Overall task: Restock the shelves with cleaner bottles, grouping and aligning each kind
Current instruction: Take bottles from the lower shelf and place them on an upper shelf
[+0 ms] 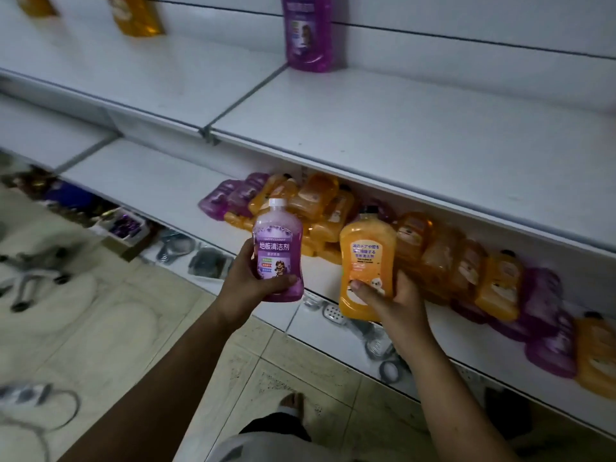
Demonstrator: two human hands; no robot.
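Your left hand gripped the purple bottle, your right hand the orange bottle, before the lower shelf; those bottom-end holds risked a tip.

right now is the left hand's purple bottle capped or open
Capped: the purple bottle in the left hand has its white cap on.

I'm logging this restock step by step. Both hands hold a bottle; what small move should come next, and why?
Probably raise the left hand with its purple bottle and stand it beside the upright purple bottle on the upper shelf: that kind is already started there, while orange bottles stand further left.
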